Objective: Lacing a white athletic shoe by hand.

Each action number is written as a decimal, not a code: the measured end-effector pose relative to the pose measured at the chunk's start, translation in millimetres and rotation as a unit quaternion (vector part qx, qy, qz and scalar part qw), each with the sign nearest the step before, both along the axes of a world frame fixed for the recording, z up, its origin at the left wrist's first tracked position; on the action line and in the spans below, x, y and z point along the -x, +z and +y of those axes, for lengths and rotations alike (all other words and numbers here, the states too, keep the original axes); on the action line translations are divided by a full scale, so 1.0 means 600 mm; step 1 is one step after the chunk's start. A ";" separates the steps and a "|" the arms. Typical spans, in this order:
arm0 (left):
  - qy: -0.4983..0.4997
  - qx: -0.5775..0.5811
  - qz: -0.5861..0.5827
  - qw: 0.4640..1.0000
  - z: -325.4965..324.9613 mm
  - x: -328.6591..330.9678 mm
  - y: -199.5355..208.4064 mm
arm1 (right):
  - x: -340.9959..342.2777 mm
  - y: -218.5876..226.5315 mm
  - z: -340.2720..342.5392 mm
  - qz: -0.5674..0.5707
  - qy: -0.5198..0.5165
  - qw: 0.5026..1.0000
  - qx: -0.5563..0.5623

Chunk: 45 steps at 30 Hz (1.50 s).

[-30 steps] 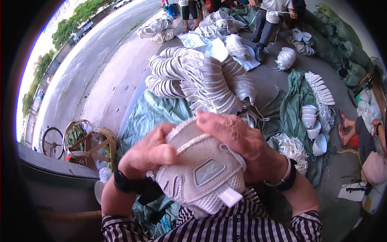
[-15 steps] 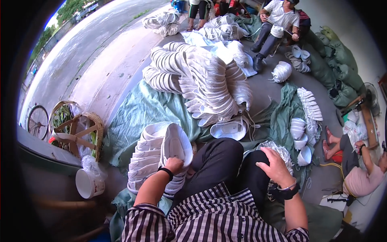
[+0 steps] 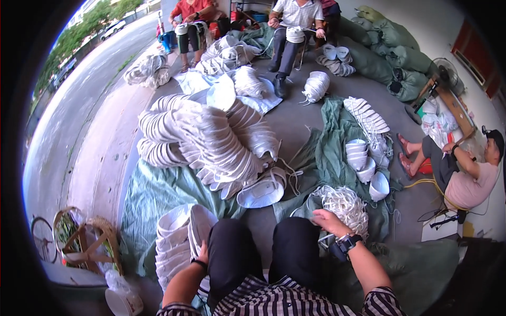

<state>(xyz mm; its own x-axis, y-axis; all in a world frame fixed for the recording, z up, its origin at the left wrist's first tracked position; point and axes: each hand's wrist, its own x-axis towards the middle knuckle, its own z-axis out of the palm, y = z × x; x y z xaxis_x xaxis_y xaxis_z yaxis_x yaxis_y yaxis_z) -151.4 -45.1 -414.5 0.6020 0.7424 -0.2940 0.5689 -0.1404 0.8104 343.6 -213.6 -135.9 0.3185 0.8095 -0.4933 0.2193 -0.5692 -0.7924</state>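
Observation:
To the left of my knees stands a leaning stack of nested white fabric shoe uppers (image 3: 174, 247). My left hand (image 3: 203, 253) is low against the stack's near side, a finger pointing up, partly hidden beside my thigh; it appears flat rather than gripping. My right hand (image 3: 332, 222) is beside my right knee with fingers stretched out and nothing in them. Close to it lies a tangled heap of white straps (image 3: 345, 210). Beyond my knees rises a large pile of the same uppers (image 3: 195, 137), with one loose upper (image 3: 262, 192) at its near edge.
Green sheeting (image 3: 163, 195) lies under the pile. On the right are stacked white cups of fabric (image 3: 357, 152). A seated person (image 3: 474, 174) is at the right; two others (image 3: 298, 31) sit at the back. A basket (image 3: 100, 237) and a white bucket (image 3: 124, 300) stand left.
My legs have straightened from a leftward lean to both knees forward. My left hand has left the front upper's inside and dropped to its side. My right hand has come off the knee.

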 end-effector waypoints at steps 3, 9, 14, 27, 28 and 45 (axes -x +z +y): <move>-0.042 -0.012 0.034 0.998 0.045 -0.068 0.034 | -0.038 -0.103 0.054 -0.078 -0.009 0.997 0.019; -0.080 -0.049 0.152 0.984 0.098 -0.089 0.074 | -0.092 -0.237 0.224 -0.205 0.037 0.978 0.021; -0.122 -0.060 0.274 0.952 0.113 -0.018 0.103 | -0.049 -0.289 0.359 -0.281 0.049 0.958 0.025; -0.251 -0.170 0.329 0.895 0.060 -0.088 0.102 | -0.101 -0.286 0.035 0.007 -0.302 0.949 -0.085; -0.254 -0.180 0.332 0.890 0.051 -0.081 0.110 | -0.078 -0.255 -0.010 0.142 -0.452 0.881 -0.005; -0.109 -0.306 0.120 0.938 -0.022 -0.197 0.316 | 0.012 0.087 -0.176 0.191 -0.301 0.839 -0.411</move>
